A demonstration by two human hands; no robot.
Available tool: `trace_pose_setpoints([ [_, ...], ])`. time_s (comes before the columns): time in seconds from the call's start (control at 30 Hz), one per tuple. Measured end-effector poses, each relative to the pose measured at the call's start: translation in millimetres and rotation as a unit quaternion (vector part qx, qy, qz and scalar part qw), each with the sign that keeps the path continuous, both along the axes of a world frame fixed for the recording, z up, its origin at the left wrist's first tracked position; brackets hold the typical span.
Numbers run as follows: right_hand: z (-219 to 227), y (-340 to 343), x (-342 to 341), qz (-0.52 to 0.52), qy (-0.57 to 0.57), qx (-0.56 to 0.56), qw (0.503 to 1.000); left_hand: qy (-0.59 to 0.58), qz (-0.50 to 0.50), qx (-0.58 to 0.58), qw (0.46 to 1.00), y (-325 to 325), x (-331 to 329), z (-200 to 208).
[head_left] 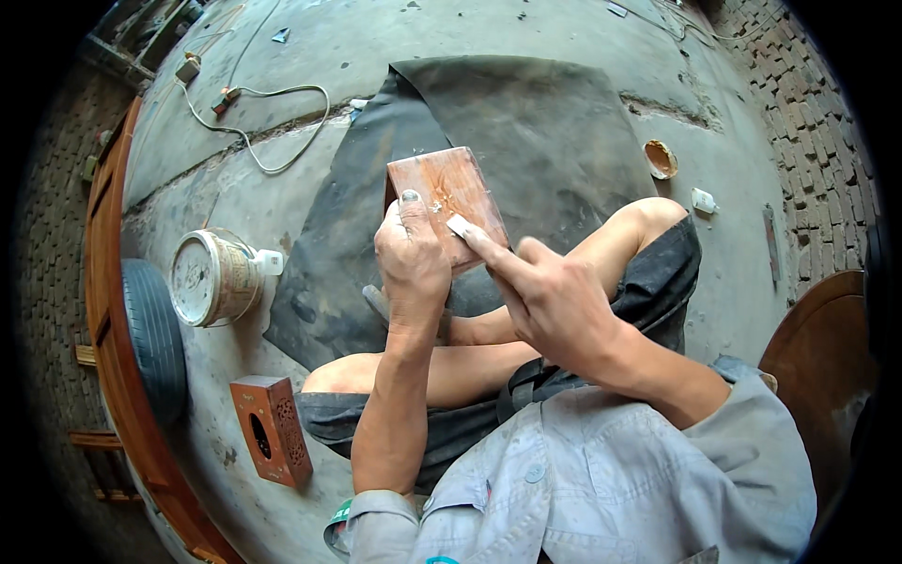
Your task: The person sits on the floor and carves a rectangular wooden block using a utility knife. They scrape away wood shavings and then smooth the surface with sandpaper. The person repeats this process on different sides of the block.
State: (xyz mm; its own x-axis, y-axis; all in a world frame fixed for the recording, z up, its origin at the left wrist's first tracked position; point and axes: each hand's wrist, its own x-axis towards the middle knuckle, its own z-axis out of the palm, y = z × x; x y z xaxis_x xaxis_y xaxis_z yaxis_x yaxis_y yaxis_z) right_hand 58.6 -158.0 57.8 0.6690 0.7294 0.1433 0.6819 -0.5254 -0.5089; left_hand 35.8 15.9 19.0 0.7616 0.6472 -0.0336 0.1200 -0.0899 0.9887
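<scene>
My left hand (413,258) grips a reddish-brown wooden box (456,179) by its left edge, thumb on the upper face. That face carries a lighter carved or worn pattern with pale specks. My right hand (564,296) has its index finger stretched onto the same face, pressing a small pale flat piece (458,226) against the wood. What exactly this piece is I cannot make out. Both hands are above my crossed legs, over a dark sheet (536,113) spread on the floor.
On the left stand a second wooden box (246,399) with an oval opening, a white lidded bucket (235,282), a tyre (150,329) and a long wooden frame (103,235). A cable (324,103) lies farther off. To the right are a small tub (660,160) and a white container (703,200).
</scene>
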Motion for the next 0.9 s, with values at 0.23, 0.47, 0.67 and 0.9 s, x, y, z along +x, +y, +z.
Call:
trace_pose_setpoints([
  [0.23, -4, -3, -3, -0.009, 0.012, -0.001, 1.000, -0.010, 0.017, 0.033, 0.999, 0, 3, -8],
  [0.47, -7, 3, 3, -0.014, -0.016, 0.001, 1.000, 0.015, 0.015, 0.014, 1.000, -3, 3, -1],
  [0.67, -18, 22, 24, -0.010, -0.055, 0.052, 0.997, 0.046, -0.011, -0.018, 0.999, -2, 3, 15],
  [0.9, -21, 27, 30, -0.030, -0.082, 0.063, 0.994, 0.041, -0.006, 0.107, 0.993, -10, 2, 9],
])
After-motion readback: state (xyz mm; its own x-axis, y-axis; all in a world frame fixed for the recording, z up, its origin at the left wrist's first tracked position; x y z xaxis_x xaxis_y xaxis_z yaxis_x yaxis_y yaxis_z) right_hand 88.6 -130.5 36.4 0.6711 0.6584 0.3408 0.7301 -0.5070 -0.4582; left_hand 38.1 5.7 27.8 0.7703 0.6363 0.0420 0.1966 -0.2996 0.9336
